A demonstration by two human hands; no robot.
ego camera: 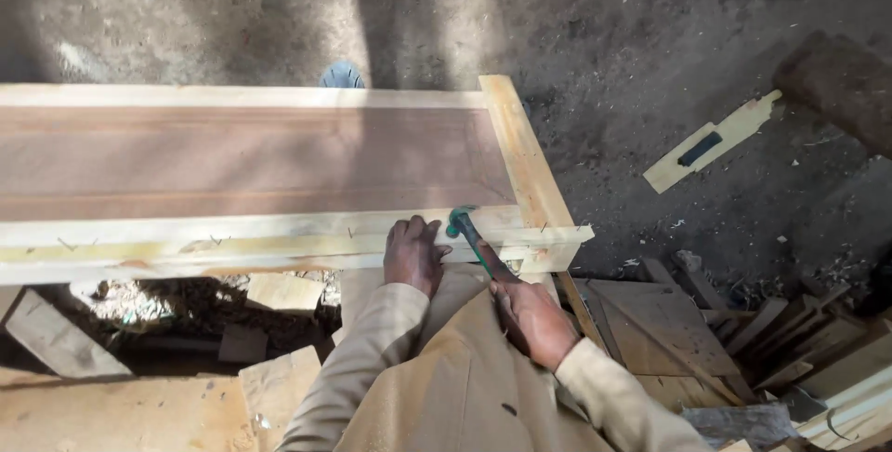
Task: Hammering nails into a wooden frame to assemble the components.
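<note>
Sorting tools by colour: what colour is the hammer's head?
Green-teal; the hammer in the right hand shows best in the head view.

Pale yellow wood frame (279, 238) w/ reddish-brown panel (242, 159), green-headed hammer (462, 222) (dark handle), tan sleeves (372, 359).

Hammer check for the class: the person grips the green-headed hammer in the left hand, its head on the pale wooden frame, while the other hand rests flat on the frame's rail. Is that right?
Not quite. The head view shows the hammer gripped in the right hand, not the left. Its green head does sit on the pale wooden frame, and the left hand rests on the rail.
</note>
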